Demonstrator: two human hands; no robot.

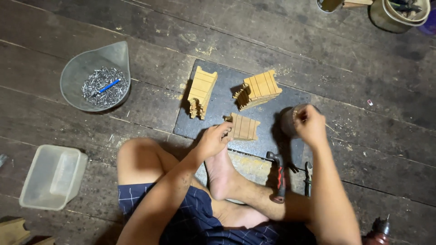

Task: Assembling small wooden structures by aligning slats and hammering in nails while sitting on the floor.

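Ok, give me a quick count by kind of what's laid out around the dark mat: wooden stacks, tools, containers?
Wooden slat stacks: 3 (upright stack, fanned stack, stack under the left hand)
Hand tools: 2 (hammer, pliers)
Containers: 3 (nail bowl, clear plastic tub, dark cup at the right hand)
Total: 8

A slatted wooden piece [244, 127] lies flat on the dark mat [272, 109] — a small round tin [290, 120] stands just right.
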